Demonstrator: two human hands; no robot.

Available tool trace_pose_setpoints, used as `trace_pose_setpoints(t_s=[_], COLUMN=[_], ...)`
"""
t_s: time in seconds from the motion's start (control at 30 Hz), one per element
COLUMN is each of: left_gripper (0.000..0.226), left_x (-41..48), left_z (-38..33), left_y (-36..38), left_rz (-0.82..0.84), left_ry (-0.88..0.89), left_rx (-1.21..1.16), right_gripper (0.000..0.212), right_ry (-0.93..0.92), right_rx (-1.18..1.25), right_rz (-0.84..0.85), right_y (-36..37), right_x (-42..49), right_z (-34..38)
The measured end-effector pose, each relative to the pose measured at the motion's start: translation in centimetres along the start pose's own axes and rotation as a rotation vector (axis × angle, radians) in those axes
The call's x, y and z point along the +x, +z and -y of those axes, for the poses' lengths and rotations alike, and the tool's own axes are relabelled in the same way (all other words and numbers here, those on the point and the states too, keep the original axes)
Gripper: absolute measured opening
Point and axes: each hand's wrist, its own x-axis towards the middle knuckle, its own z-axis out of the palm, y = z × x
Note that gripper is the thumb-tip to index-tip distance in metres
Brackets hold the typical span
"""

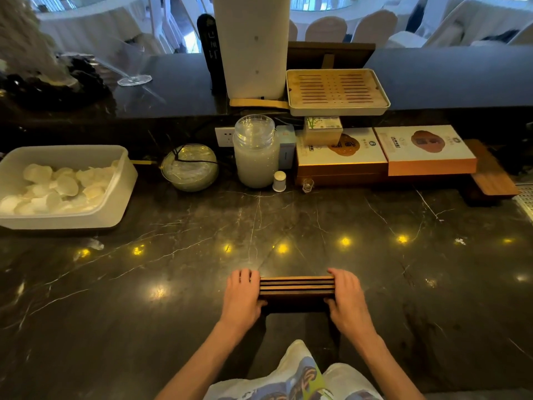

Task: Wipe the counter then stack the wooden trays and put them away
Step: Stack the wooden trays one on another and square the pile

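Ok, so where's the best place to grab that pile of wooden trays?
By its two short ends, one hand from each side, as the left hand and right hand do now. The stack of wooden trays is long, low and layered, so holding both ends probably keeps the layers lined up.

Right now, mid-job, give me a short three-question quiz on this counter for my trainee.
1. True or false: only one hand touches the stack of wooden trays.
2. What sits far left on the counter? A) white tub of pale discs B) kettle C) pile of plates
3. Fill in: the glass jar stands between the glass bowl and the ____.
Key: 1 false, the left hand and right hand both grip it. 2 A. 3 boxes.
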Motion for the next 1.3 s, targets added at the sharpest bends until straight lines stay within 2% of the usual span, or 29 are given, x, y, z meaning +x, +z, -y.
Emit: trace_pose_setpoints(t_s=[0.1,0.17,0.27,0.33,0.43,0.6,0.87,1.1,1.3], left_gripper=[0.048,0.05,0.044,0.043,0.054,0.051,0.04,0.04,0.055], left_x=[0.9,1.5,2.2,2.6,3.0,1.7,0.5,0.3,0.9], left_z=[-2.7,-4.6,-5.5,-4.6,-2.7,0.5,0.7,0.3,-1.2], left_y=[0.1,0.2,-0.1,-0.1,-0.7,-1.1,-1.0,-0.9,-1.0], left_rz=[0.016,0.04,0.026,0.006,0.057,0.059,0.021,0.033,0.133], left_ry=[0.041,0.099,0.155,0.206,0.282,0.186,0.169,0.156,0.079], left_rx=[0.136,0.171,0.204,0.199,0.146,0.001,-0.134,-0.106,0.08], right_gripper=[0.07,0.07,0.043,0.032,0.047,0.054,0.049,0.048,0.048], right_ry=[-0.066,-0.086,-0.158,-0.176,-0.22,-0.192,-0.207,-0.145,-0.119], right_rx=[-0.322,-0.438,-0.468,-0.442,-0.364,-0.24,0.109,0.105,0.161], right_rz=[0.04,0.067,0.102,0.107,0.145,0.147,0.093,0.009,-0.022], right_y=[0.4,1.0,1.8,1.8,0.9,-1.1,-1.2,-0.3,0.2], right_x=[0.5,1.4,2.9,3.5,3.6,2.9,1.8,1.2,1.2], right_z=[2.7,5.0,8.0,8.7,7.2,2.2,0.6,1.2,1.4])
